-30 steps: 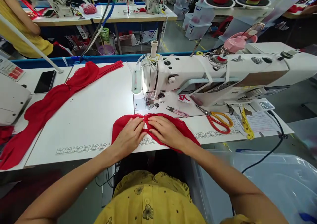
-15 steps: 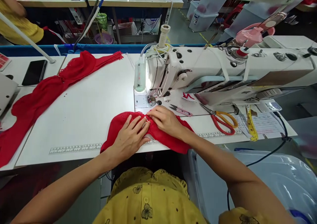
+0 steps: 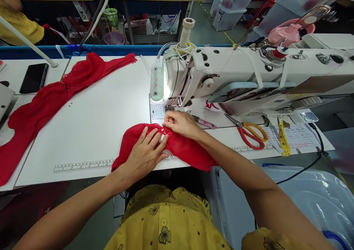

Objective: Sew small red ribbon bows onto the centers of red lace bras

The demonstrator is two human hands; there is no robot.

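Note:
A red bra (image 3: 190, 150) with lace along its upper edge lies at the table's front edge, just below the sewing machine's needle area. My left hand (image 3: 145, 150) rests flat on its left cup, fingers stretched out, close to a small white tag (image 3: 162, 137) at the centre. With curled fingers, my right hand (image 3: 179, 124) pinches at the bra's upper middle edge, beside the presser foot. Its fingertips partly hide what they grip. The white sewing machine (image 3: 190, 76) stands right behind, its lamp lit over the needle plate (image 3: 157, 111).
Thread snips (image 3: 204, 122) and scissors (image 3: 250, 135) lie to the right, near a yellow tape measure (image 3: 283, 137) on a paper. Another red garment (image 3: 52, 99) stretches along the left, beside a black phone (image 3: 34, 78). A clear plastic bin (image 3: 276, 191) stands at my right.
My right hand has lifted slightly and moved up toward the needle area, its fingers now more curled. My left hand stays on the bra. The view has shifted a little.

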